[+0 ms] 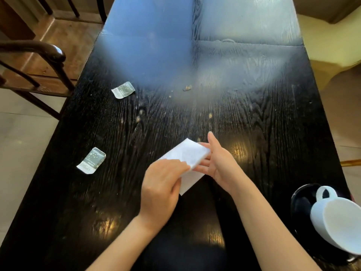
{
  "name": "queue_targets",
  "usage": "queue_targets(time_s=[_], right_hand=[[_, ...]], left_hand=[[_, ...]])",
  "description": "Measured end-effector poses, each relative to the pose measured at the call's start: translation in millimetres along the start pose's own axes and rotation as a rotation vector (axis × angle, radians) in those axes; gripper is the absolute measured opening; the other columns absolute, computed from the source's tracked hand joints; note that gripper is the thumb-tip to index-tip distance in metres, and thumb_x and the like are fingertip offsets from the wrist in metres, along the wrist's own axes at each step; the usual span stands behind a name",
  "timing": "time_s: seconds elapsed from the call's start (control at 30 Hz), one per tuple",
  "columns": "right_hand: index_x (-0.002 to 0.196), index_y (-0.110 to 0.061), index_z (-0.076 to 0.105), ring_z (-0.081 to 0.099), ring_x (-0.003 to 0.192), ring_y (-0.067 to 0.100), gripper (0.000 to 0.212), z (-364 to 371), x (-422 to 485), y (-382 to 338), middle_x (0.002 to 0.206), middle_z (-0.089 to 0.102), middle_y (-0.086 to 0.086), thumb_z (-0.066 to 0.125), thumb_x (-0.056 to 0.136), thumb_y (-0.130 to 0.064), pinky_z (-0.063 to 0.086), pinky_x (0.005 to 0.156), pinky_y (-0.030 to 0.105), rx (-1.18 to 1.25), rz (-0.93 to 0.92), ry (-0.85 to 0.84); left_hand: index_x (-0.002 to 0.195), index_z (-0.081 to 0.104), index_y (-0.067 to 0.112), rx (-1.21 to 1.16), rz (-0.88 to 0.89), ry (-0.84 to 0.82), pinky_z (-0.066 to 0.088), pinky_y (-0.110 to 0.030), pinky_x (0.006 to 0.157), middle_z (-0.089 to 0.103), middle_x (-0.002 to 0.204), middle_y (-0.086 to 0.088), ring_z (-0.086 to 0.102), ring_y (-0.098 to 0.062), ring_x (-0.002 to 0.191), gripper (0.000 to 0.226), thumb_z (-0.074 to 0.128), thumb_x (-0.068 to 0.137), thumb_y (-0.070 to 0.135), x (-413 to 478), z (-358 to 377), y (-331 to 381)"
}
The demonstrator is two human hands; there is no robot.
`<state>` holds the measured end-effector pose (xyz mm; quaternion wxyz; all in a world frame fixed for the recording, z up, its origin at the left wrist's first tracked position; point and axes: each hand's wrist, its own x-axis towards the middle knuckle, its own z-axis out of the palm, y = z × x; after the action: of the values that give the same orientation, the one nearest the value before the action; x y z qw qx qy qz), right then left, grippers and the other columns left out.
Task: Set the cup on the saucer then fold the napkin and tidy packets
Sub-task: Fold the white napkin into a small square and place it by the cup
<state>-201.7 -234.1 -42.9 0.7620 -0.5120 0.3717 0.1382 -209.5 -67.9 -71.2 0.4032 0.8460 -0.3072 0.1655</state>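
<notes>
Beside wooden chair (48, 53), dark table (254, 114), white napkin (187, 153).

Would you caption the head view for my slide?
Left hand and right hand fold a napkin; two packets lie aside; cup on saucer.

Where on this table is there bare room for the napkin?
Bare wood lies between the crumbs and the napkin, and between the right hand and the cup. Crowded: the near right corner, cup on saucer. Far packet and near packet sit left.

Two packets (91, 160) (123, 89) lie left, cup (340, 223) right; table (254, 114) between open.
</notes>
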Motion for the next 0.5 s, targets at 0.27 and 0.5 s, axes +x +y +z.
queue_targets(time_s=[0.27,0.5], right_hand=[[0.104,-0.015,0.067,0.062,0.088,0.011,0.024,-17.2,17.4,10.3,0.094,0.069,-0.001,0.058,0.083,-0.011,0.046,0.075,0.021,-0.694,-0.322,0.118],[0.104,-0.016,0.066,0.06,0.092,0.01,0.019,-13.7,20.1,36.9,0.096,0.066,-0.009,0.055,0.091,-0.011,0.046,0.084,0.02,-0.724,-0.698,0.187]], left_hand=[[0.105,0.06,0.02,0.137,0.01,-0.261,0.032,-0.049,0.11,0.067,0.119,-0.004,0.05,-0.017,0.124,0.025,0.056,0.083,0.008,-46.7,27.9,5.0],[0.119,0.057,0.012,0.171,-0.096,-0.295,0.027,-0.045,0.113,0.059,0.131,-0.009,0.042,-0.016,0.131,0.031,0.045,0.093,0.022,-42.0,27.5,10.4]])
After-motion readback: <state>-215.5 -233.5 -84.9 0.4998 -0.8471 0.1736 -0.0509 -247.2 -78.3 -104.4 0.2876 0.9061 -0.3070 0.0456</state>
